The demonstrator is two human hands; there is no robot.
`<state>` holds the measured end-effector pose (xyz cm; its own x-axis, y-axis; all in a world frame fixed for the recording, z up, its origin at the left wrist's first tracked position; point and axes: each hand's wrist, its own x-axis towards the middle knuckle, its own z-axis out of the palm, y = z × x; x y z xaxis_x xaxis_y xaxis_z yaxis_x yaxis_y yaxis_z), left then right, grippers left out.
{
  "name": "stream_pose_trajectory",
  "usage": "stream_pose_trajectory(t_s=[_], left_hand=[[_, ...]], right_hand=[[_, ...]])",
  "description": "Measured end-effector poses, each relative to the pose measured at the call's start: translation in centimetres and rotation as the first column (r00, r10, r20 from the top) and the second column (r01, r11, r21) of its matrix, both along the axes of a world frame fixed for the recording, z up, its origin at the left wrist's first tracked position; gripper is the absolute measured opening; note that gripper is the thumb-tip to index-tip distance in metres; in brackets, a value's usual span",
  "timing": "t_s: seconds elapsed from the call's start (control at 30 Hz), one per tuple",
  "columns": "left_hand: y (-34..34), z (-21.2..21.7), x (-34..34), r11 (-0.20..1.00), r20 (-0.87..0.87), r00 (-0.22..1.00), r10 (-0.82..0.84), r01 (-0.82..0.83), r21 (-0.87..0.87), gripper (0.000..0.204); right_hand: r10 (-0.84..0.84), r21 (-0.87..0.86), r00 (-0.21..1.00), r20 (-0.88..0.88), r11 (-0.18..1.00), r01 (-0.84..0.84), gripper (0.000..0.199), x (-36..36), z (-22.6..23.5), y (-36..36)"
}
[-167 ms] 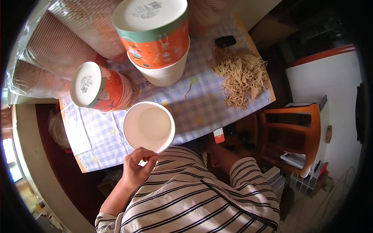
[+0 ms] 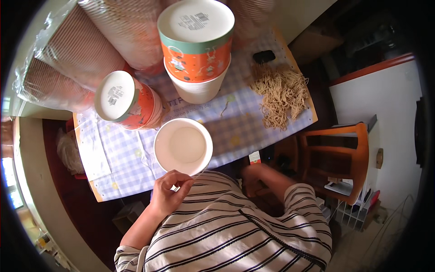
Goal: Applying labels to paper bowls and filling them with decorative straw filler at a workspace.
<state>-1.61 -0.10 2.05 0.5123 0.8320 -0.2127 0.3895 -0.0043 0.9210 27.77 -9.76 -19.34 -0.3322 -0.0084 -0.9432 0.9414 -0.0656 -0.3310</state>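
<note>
My left hand (image 2: 170,190) pinches the near rim of an empty white paper bowl (image 2: 183,146), which stands upright on the checked tablecloth (image 2: 118,158) at the table's front edge. My right hand (image 2: 250,176) reaches down into the shadow below the table edge, close to a small red and white packet (image 2: 254,157). Whether it holds anything is hidden. Behind the bowl, an upside-down stack of orange patterned bowls (image 2: 195,41) rests on a stack of white bowls (image 2: 199,88). Another orange stack (image 2: 124,99) lies tilted at the left.
A pile of dry yellow noodles (image 2: 281,93) and a small black object (image 2: 263,56) lie at the table's right end. Plastic-wrapped sleeves of brown ribbed cups (image 2: 68,59) fill the back left. An orange wooden chair (image 2: 335,154) and a white cabinet (image 2: 385,113) stand to the right.
The view has shifted a little to the right. My left hand keeps its grip on the bowl's rim, and nothing has moved on the table.
</note>
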Motion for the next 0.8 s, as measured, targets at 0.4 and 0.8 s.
stream_pose_trajectory(t_s=[0.4,0.8], left_hand=[[1.2,0.3,-0.5,0.947,0.286,0.949,0.135,-0.039,-0.320,0.010],[1.6,-2.5,-3.0,0.823,0.330,0.899,0.288,-0.056,-0.565,0.023]], right_hand=[[-0.021,0.435,0.485,-0.874,0.410,0.802,0.055,-8.5,24.9,11.4],[-0.096,0.436,0.462,-0.881,0.212,0.875,0.013,-12.9,21.1,10.2]])
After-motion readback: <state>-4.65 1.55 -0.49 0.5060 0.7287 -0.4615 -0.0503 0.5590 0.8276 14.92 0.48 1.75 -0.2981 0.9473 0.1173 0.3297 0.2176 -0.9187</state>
